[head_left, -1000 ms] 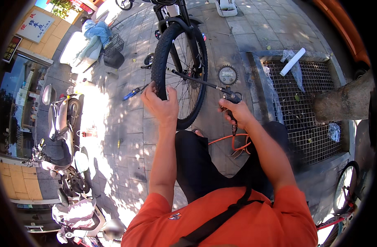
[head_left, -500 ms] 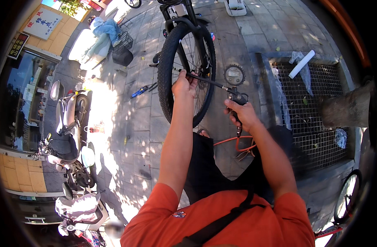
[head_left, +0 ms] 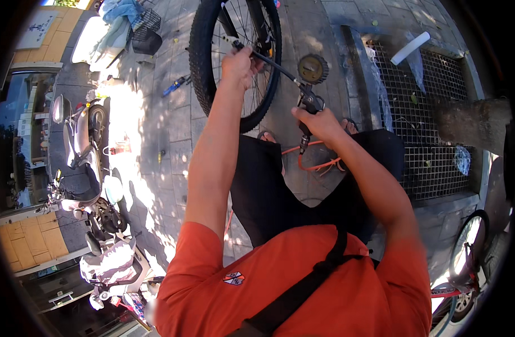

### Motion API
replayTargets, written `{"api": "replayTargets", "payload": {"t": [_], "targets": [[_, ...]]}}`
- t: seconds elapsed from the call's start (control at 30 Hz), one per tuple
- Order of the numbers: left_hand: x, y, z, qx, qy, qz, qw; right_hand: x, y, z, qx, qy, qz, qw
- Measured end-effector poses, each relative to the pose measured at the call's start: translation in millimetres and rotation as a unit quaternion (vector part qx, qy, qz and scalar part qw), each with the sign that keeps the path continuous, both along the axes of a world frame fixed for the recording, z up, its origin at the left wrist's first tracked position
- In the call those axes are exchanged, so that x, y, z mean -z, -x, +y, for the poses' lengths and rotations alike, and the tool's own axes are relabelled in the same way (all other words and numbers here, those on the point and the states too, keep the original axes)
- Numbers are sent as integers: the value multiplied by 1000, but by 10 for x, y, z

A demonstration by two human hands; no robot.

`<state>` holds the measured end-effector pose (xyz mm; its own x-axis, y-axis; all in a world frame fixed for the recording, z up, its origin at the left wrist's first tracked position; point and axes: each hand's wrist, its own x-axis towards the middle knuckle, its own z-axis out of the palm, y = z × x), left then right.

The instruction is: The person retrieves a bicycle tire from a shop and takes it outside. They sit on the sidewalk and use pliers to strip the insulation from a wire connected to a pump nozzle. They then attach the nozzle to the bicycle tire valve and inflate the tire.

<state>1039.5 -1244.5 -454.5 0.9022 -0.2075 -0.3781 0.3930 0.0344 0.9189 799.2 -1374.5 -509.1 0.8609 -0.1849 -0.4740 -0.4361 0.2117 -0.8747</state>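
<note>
Near the wheel's spokes, my left hand has its fingers closed around the end of a black air hose, with the tip showing above. The fat knobbly bicycle tyre stands upright in front of me. My right hand grips a black tyre inflator gun, thumb along its body. The hose runs from this gun to my left hand. An orange air line hangs below the gun. Just beyond it is a round disc with a notched rim; whether it joins the gun I cannot tell.
A blue-handled tool lies on the paving left of the wheel. Parked scooters stand farther left. On the right are a metal grating, a white tube and a tree trunk. Another bicycle wheel is at lower right.
The view has shifted, so the wheel, hands and inflator sit higher and farther left. The hose tip now shows more plainly above my left hand. Both hands keep their holds.
</note>
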Motion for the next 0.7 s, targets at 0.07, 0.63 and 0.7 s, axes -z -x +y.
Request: {"api": "replayTargets", "payload": {"t": [0.07, 0.63, 0.7], "targets": [[-287, 306, -16, 44, 134, -31, 990, 67, 150, -5, -190, 212, 46, 958], [-1701, 1381, 1818, 192, 516, -158, 820, -708, 781, -596, 114, 219, -168, 954], [-1886, 1405, 2029, 143, 581, -140, 789, -874, 1095, -567, 152, 206, -190, 948]]}}
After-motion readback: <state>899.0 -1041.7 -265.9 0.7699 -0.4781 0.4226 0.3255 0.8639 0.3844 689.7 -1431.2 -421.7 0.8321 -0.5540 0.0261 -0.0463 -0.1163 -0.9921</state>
